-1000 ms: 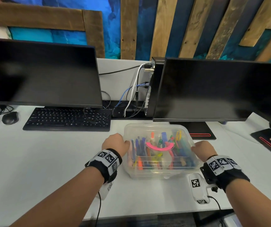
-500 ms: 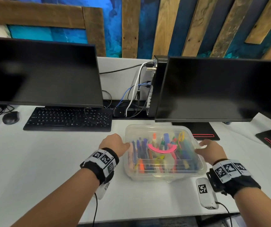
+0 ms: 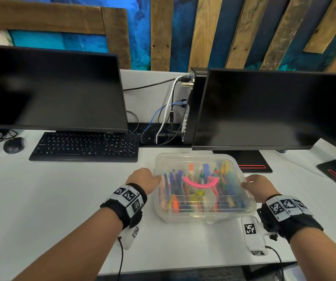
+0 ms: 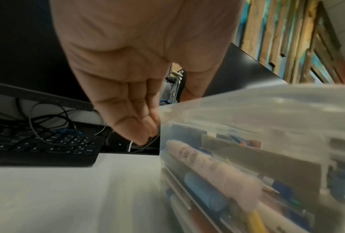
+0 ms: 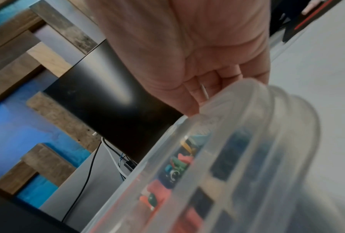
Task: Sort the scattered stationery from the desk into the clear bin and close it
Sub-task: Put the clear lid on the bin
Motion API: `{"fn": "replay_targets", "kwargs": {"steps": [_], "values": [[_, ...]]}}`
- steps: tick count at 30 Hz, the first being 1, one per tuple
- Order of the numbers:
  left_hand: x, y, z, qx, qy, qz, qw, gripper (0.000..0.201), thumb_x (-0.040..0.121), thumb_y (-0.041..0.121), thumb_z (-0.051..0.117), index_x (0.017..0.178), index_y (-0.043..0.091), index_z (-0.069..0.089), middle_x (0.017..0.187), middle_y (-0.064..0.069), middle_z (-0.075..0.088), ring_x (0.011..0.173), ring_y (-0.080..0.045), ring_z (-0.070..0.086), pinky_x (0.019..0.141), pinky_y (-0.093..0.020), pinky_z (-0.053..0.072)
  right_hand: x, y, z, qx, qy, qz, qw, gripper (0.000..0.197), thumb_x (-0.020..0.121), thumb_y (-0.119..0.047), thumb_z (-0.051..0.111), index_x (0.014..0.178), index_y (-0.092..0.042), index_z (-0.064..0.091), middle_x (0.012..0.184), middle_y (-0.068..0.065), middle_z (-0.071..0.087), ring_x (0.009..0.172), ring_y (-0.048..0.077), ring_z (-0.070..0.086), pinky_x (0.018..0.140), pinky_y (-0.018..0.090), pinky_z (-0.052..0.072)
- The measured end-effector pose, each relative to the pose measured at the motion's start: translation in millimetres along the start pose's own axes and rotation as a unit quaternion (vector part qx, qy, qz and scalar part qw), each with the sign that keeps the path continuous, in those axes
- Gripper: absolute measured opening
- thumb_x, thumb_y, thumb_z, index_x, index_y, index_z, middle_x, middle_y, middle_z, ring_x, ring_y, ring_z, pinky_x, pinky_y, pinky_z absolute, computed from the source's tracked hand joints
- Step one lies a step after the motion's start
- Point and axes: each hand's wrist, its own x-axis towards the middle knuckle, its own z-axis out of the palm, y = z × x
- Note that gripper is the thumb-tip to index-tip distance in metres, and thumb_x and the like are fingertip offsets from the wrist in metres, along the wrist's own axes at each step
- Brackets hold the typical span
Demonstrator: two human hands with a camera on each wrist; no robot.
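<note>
My right hand (image 3: 259, 187) has slid from the near corner up along the lidded clear plastic bin's (image 3: 201, 214) right edge.

Both forearms reach forward from the near edge, angled inward toward each other, each with a black wrist strap carrying white coded tags. Left hand (image 3: 143, 178): knuckles up, back of hand toward the head camera. Its fingers (image 4: 135, 119) lie straight and close together, pointing down and forward; thumb (image 4: 195, 85) set apart on the other side. Right hand (image 3: 258, 187): palm turned inward, fingers (image 5: 199, 88) pressed side by side and bent slightly, tips hidden. Wrists level, hands well apart, roughly mirrored. Neither hand is closed into a fist.
</note>
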Motion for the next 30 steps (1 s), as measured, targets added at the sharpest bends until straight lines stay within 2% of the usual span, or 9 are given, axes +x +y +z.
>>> {"fn": "replay_targets", "kwargs": {"steps": [2,4,7,12,17,19,23,27,30], "values": [[-3,0,-1,0.003,0.010,0.024,1.000,0.038,0.092,0.033,0.048,0.125,0.014,0.047,0.112,-0.010,0.061,0.100,-0.027,0.059,0.080,-0.030,0.045,0,2,0,0.006,0.017,0.003,1.000,0.034,0.088,-0.017,0.060,0.118,-0.003,0.057,0.113,0.019,0.064,0.099,0.034,0.061,0.089,0.041,0.050],[-3,1,1,0.023,0.011,0.065,0.998,0.052,0.094,0.025,0.044,0.143,0.023,0.031,0.129,-0.012,0.050,0.113,-0.029,0.054,0.091,-0.033,0.044,0,5,-1,0.020,0.034,-0.003,0.999,0.039,0.085,-0.019,0.064,0.122,-0.011,0.056,0.112,0.015,0.065,0.098,0.032,0.062,0.088,0.041,0.052],[-4,6,6,0.059,0.014,0.124,0.990,0.051,0.096,0.018,0.038,0.146,0.025,0.030,0.150,-0.010,0.028,0.134,-0.029,0.035,0.110,-0.035,0.033,3,7,0,0.045,0.027,0.001,0.999,0.035,0.083,-0.017,0.066,0.118,-0.013,0.062,0.113,0.013,0.066,0.103,0.031,0.062,0.093,0.046,0.051],[-8,10,8,0.051,-0.005,0.131,0.990,0.071,0.089,0.055,0.048,0.147,0.020,0.029,0.156,-0.008,0.018,0.142,-0.022,0.024,0.115,-0.031,0.023,6,3,-2,0.015,-0.019,0.004,1.000,0.025,0.088,-0.015,0.058,0.096,0.008,0.067,0.098,0.024,0.066,0.098,0.039,0.061,0.090,0.046,0.051],[-8,15,9,0.061,-0.026,0.115,0.991,0.083,0.082,0.055,0.060,0.148,0.016,0.026,0.155,-0.009,0.017,0.137,-0.022,0.035,0.111,-0.031,0.032,6,-3,0,-0.024,-0.016,0.018,0.999,0.030,0.090,-0.012,0.052,0.062,-0.001,0.052,0.069,0.012,0.053,0.074,0.027,0.050,0.056,0.027,0.036],[-9,19,8,0.062,-0.029,0.114,0.991,0.079,0.083,0.052,0.060,0.145,0.015,0.029,0.150,-0.011,0.024,0.132,-0.023,0.041,0.108,-0.032,0.037,5,-2,0,-0.017,-0.025,0.018,0.999,0.027,0.090,-0.012,0.052,0.069,0.002,0.057,0.076,0.016,0.057,0.077,0.029,0.052,0.063,0.029,0.040],[-9,19,4,0.072,-0.019,0.100,0.992,0.072,0.082,0.050,0.061,0.141,0.016,0.036,0.137,-0.013,0.038,0.126,-0.027,0.042,0.105,-0.036,0.039,0,6,1,0.030,-0.005,0.005,1.000,0.029,0.090,-0.017,0.058,0.111,0.001,0.064,0.110,0.020,0.065,0.102,0.036,0.060,0.092,0.043,0.050],[-5,12,-5,0.053,0.016,0.095,0.994,0.056,0.091,0.037,0.053,0.142,0.019,0.038,0.135,-0.015,0.045,0.128,-0.030,0.040,0.107,-0.037,0.037,-8,8,0,0.015,0.042,-0.026,0.999,0.038,0.085,-0.017,0.063,0.123,-0.017,0.059,0.114,0.012,0.066,0.094,0.030,0.062,0.084,0.032,0.046],[-4,12,-7,0.058,0.013,0.096,0.994,0.047,0.094,0.029,0.049,0.139,0.015,0.044,0.134,-0.016,0.051,0.125,-0.031,0.046,0.105,-0.037,0.039,-13,5,-1,0.004,0.038,-0.034,0.999,0.040,0.084,-0.018,0.065,0.123,-0.020,0.060,0.115,0.010,0.067,0.099,0.031,0.064,0.091,0.035,0.049]]}}
